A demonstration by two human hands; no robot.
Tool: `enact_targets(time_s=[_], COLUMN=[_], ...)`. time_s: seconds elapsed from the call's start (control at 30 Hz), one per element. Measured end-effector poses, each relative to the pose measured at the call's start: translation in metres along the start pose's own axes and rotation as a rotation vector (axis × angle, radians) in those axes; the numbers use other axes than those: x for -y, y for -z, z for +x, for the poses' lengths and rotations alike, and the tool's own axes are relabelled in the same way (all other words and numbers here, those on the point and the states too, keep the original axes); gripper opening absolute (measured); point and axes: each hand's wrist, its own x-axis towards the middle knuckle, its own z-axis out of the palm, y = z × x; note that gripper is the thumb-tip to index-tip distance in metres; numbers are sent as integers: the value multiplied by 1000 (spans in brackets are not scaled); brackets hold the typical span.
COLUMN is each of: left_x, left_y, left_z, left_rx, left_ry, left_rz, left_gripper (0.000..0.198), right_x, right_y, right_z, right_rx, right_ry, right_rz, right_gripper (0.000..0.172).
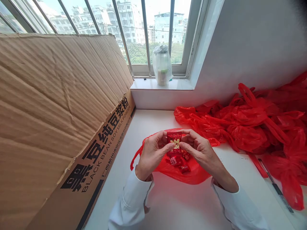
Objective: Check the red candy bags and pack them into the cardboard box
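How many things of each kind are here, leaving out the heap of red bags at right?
Cardboard box: 1
Wrapped jar: 1
Open red bag: 1
Red packet held by left hand and right hand: 1
Red packets in that bag: 3 that show
Dark slim tool: 1
Total: 8

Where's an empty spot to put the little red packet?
For the red packet, bare white table lies between the cardboard box and the open red bag, and behind that bag toward the wall. The windowsill left of the wrapped jar is bare. The right side is crowded with piled red bags.
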Motion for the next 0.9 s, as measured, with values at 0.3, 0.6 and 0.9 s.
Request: enact_targets(time_s=[0.3,0.6,0.9], left_x=[-7,-7,-22], left_y=[-2,-2,5], left_z=[-2,-3,-9], left_rx=[31,124,172], left_ry=[17,-49,-68], left_rz=[-42,44,487], left_gripper=[16,16,6], right_x=[2,0,0], right_y=[0,0,3], right_z=[0,-1,0], right_rx=[3,67,121], right_ry=[-25,-51,-34], right_rz=[153,81,-144], right_gripper=[28,23,21])
